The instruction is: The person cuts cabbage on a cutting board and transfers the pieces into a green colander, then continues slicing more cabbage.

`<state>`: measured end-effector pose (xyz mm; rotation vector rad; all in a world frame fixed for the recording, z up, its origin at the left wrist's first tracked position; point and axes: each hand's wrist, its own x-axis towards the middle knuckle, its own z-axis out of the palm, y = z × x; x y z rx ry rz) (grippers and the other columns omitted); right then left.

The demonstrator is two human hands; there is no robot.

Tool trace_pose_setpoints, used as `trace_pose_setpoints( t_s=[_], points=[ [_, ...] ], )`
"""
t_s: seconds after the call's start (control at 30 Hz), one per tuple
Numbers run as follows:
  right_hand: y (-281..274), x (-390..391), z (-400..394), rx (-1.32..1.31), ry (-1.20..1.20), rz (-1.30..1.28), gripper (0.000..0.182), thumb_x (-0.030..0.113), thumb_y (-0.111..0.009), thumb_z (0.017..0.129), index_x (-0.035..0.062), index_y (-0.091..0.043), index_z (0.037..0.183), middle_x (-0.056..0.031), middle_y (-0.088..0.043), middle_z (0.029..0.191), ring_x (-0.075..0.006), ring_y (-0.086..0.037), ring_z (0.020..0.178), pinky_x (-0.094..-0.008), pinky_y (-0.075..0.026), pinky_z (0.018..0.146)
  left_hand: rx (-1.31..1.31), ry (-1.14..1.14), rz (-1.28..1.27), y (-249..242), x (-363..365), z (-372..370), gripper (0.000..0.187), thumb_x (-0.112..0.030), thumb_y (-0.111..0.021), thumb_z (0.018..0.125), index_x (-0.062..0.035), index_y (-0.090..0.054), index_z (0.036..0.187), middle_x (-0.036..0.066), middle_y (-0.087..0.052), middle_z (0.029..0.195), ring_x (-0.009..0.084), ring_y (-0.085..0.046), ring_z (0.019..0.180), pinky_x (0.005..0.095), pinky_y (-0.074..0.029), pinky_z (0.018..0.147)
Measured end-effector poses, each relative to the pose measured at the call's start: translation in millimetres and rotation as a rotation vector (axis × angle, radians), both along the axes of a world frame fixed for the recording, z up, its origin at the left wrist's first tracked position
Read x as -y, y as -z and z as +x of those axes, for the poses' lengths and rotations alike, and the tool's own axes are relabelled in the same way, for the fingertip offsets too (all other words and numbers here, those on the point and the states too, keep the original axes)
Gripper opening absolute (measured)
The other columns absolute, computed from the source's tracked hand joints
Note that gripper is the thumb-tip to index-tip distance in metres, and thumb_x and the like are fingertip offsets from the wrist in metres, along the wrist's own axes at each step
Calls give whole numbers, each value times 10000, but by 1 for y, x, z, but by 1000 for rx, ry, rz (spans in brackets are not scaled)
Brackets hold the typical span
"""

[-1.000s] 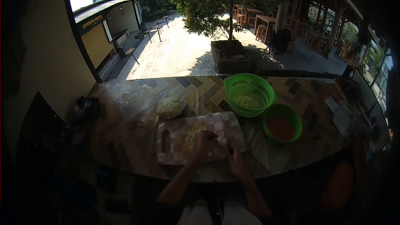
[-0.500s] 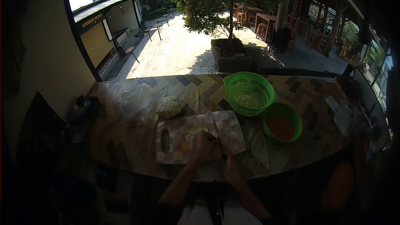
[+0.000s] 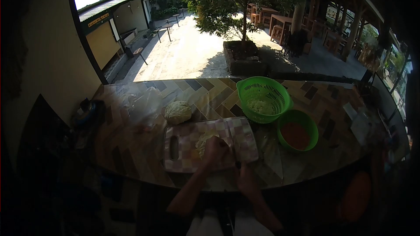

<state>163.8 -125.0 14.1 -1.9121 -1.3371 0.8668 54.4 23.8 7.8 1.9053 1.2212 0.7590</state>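
Observation:
A checkered cutting board (image 3: 188, 164) lies on the counter. On it my left hand (image 3: 215, 149) is closed on a pale piece of cabbage (image 3: 202, 142). My right hand (image 3: 246, 178), at the board's front edge, is closed round the dark handle of a knife (image 3: 230, 134), whose blade points away from me just right of my left hand. Behind the board sits a larger pale cabbage (image 3: 178, 112). A green colander (image 3: 285, 99) with pale shreds inside stands at the back right, and beside it a green bowl (image 3: 313, 127) holds something orange-red.
Clear plastic (image 3: 146, 100) lies at the back left of the patterned counter (image 3: 122, 135). Dark items (image 3: 87, 111) are at the left end, and pale packets (image 3: 359, 124) at the right. A tree planter (image 3: 244, 65) stands beyond the counter.
The whole view has shifted slightly. Both hands keep nearly the same places at the board, with the cabbage piece and the knife still held.

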Motion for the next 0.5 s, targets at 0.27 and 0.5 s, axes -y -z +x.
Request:
trace_pose_setpoints(
  t_s=[0.27,0.5],
  points=[
    [-5,1,-9,1,-42,-81,478,153,-429,946,-58,-308,1357,-317,-543,1155,-466,-513,1097,-477,-416,900,33,-10,-17,3,0,0,209,-106,-712,648,39,-708,798,223,-656,717,313,-674,665,393,-521,649],
    [10,-17,0,142,-145,-23,470,77,-437,904,-76,-298,1326,-330,-557,1075,-492,-528,1018,-496,-437,846,22,-6,-31,3,0,1,200,-101,-706,657,36,-709,802,219,-660,721,309,-677,679,382,-522,652]
  ],
)
